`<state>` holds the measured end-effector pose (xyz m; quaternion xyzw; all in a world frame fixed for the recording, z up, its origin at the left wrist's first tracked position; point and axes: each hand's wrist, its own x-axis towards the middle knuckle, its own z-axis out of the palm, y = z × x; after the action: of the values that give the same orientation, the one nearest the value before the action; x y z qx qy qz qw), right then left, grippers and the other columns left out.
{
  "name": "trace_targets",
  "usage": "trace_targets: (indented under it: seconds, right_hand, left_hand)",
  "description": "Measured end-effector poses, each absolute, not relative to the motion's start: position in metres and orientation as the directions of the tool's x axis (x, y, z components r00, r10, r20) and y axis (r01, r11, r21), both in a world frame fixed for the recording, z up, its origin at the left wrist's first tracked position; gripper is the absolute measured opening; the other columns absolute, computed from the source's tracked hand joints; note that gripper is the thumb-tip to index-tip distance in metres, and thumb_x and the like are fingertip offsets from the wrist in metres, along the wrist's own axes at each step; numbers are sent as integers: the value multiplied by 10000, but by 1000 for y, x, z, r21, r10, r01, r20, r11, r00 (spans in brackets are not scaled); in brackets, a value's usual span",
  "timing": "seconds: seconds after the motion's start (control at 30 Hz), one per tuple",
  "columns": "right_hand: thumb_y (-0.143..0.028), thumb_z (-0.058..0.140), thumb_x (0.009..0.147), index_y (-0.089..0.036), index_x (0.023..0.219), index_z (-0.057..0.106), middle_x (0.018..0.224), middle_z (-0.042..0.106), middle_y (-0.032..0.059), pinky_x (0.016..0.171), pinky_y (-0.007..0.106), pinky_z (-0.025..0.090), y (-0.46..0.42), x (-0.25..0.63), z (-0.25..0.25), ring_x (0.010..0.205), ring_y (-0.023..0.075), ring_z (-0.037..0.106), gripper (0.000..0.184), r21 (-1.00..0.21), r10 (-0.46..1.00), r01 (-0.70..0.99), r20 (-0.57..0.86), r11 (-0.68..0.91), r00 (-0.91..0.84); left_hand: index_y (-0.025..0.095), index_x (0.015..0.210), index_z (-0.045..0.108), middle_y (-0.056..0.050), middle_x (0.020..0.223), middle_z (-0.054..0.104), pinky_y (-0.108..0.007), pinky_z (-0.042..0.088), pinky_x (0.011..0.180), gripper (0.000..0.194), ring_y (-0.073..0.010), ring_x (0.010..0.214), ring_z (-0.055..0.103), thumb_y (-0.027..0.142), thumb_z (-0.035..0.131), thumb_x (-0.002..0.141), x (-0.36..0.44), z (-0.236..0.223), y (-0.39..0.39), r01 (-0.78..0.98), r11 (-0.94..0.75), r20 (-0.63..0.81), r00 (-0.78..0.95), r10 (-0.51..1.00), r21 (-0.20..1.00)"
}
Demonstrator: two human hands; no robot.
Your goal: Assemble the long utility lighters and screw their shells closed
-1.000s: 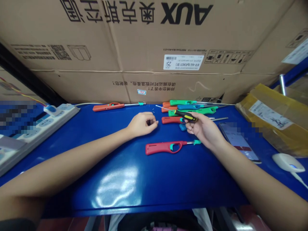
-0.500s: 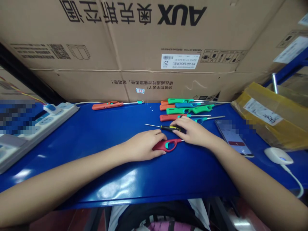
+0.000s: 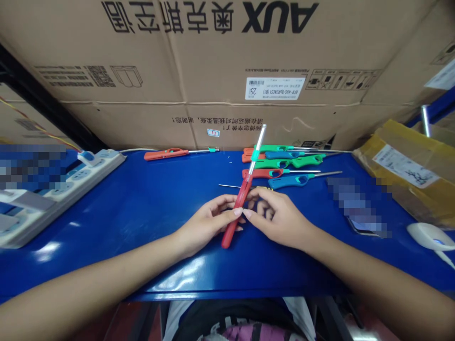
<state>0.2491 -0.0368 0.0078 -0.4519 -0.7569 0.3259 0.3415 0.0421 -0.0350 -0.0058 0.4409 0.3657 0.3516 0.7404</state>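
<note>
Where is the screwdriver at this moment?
In the head view, the screwdriver lies centrally on the blue table, beyond the right hand, pointing left, partly hidden behind the held red lighter.

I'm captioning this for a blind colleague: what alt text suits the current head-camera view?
A person's left hand grips a red long-necked lighter, metal tip pointing away, with the right hand close against it. A screwdriver lies just beyond on a blue table; more lighters in orange, green and blue lie farther back, before a large cardboard box.
</note>
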Motion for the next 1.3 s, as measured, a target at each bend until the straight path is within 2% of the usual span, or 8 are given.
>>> trace_targets:
  seconds: [0.1, 0.23, 0.3, 0.4, 0.53, 0.77, 1.0, 1.3]
  right_hand:
    - [-408, 681, 876, -225, 1072, 589, 815, 626, -13, 419, 216, 403, -34, 239, -2, 515, 82, 523, 283, -946, 937, 303, 1, 115, -350]
    - [-371, 691, 850, -252, 1218, 533, 892, 604, -6, 416, 220, 512, -34, 238, -6, 643, 122, 581, 418, -986, 909, 154, -127, -70, -398]
    - [-323, 708, 825, -249, 1238, 529, 960, 614, 16, 451, 216, 544, -37, 237, -6, 726, 135, 616, 456, -984, 910, 170, -113, -47, -400]
    - [-246, 722, 798, -253, 1261, 538, 1179, 613, 69, 470, 168, 516, -43, 234, -5, 808, 129, 671, 498, -980, 915, 199, -53, 31, -400]
    - [-226, 719, 788, -248, 1297, 537, 1322, 580, 105, 509, 188, 553, -47, 231, -5, 786, 125, 710, 540, -982, 912, 187, -91, -16, -401]
    - [-212, 726, 772, -246, 1277, 558, 1328, 596, 108, 566, 224, 597, -47, 229, -6, 810, 137, 712, 534, -989, 912, 136, -109, -59, -395]
    - [-157, 685, 765, -256, 1245, 592, 1264, 632, 87, 560, 234, 590, -45, 231, -4, 745, 123, 696, 499, -985, 903, 126, -160, -119, -398]
    - [-222, 728, 754, -244, 1255, 545, 1349, 579, 102, 549, 205, 562, -43, 233, -2, 760, 98, 659, 534, -982, 894, 178, -138, -66, -426]
  left_hand:
    - [190, 1118, 716, -56, 1073, 728, -291, 575, 892, 445, -158, 917, 718, 334, 895, 737, 45, -8, -34, -249, 428, -272, 482, 833, 869]
    - [186, 1114, 726, -46, 1048, 744, -252, 572, 861, 462, -144, 898, 727, 307, 913, 710, 42, -8, -33, -257, 426, -290, 433, 853, 868]
    - [181, 1116, 719, -45, 1043, 744, -263, 578, 868, 462, -148, 899, 727, 299, 910, 712, 41, -9, -33, -256, 411, -287, 411, 865, 875]
    - [161, 1101, 707, -49, 1016, 744, -286, 592, 867, 436, -162, 904, 730, 287, 897, 729, 40, -9, -35, -237, 376, -264, 396, 879, 896]
    - [162, 1089, 701, -51, 1046, 737, -291, 609, 833, 432, -166, 879, 732, 273, 896, 720, 40, -9, -36, -205, 338, -245, 374, 894, 919]
    - [150, 1033, 686, -21, 931, 728, -247, 590, 785, 416, -133, 804, 720, 265, 906, 699, 40, -15, -36, -152, 255, -195, 326, 925, 955]
    - [154, 1066, 692, -35, 982, 733, -275, 609, 807, 438, -159, 856, 731, 279, 901, 702, 41, -12, -35, -171, 289, -217, 347, 912, 942]
    - [163, 1084, 674, -38, 975, 734, -288, 614, 805, 442, -167, 847, 737, 259, 895, 712, 39, -13, -35, -181, 282, -201, 370, 907, 942]
